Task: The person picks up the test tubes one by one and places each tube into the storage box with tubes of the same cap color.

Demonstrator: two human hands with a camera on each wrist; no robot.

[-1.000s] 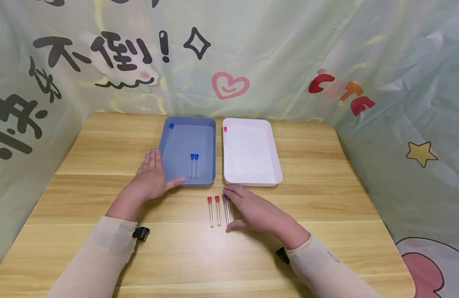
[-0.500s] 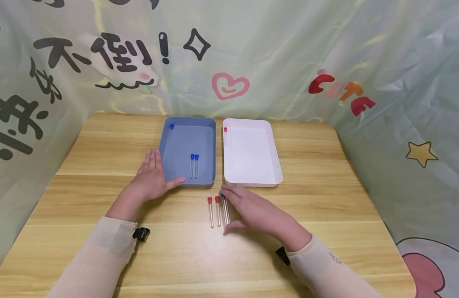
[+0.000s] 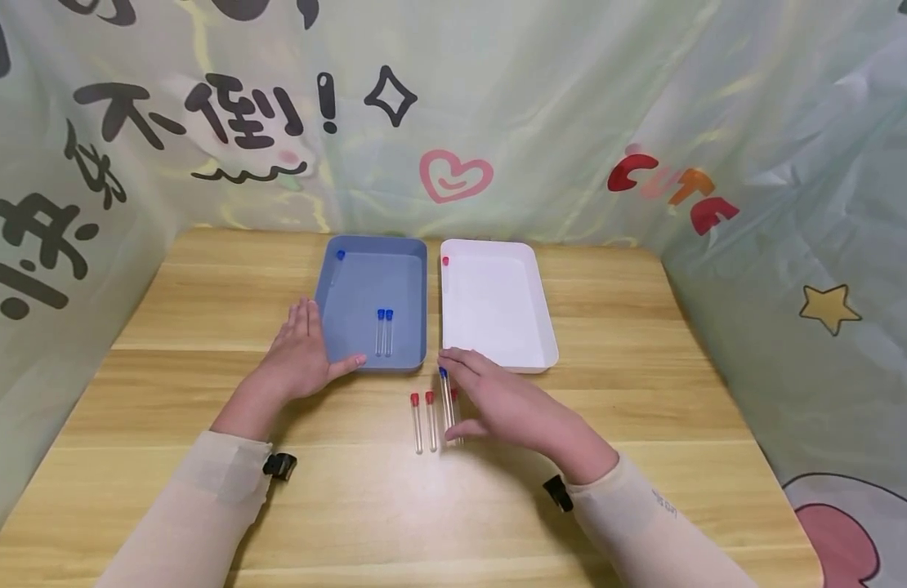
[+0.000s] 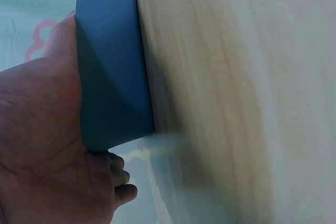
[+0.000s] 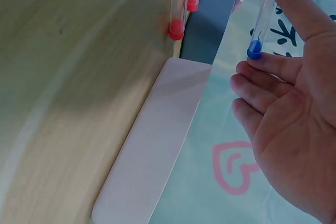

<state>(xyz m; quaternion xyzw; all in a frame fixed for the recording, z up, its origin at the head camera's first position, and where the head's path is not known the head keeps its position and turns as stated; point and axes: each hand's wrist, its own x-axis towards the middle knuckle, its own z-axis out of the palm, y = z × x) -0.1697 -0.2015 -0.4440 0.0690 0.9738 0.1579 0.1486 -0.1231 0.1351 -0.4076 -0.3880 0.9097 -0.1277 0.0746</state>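
Note:
In the head view my right hand (image 3: pixel 512 407) pinches a blue-capped test tube (image 3: pixel 447 398) between thumb and fingers. The right wrist view shows the tube's blue cap (image 5: pixel 254 49) against the index finger and its other end at the thumb, off the table. Red-capped test tubes (image 3: pixel 431 420) lie just left of and under this hand, one partly hidden by it. My left hand (image 3: pixel 297 359) rests at the near left corner of a blue tray (image 3: pixel 365 282), fingers along its side and thumb over the near rim. Blue-capped tubes (image 3: pixel 389 333) lie in that tray.
A white tray (image 3: pixel 498 306) stands right of the blue one, with a red-capped tube (image 3: pixel 445 262) along its left wall. Both trays sit on a wooden table (image 3: pixel 615 343) before a printed fabric backdrop (image 3: pixel 542 106).
My right hand has picked the blue-capped test tube up off the table and moved slightly toward the trays, uncovering a red cap beside it. The left hand stays at the blue tray.

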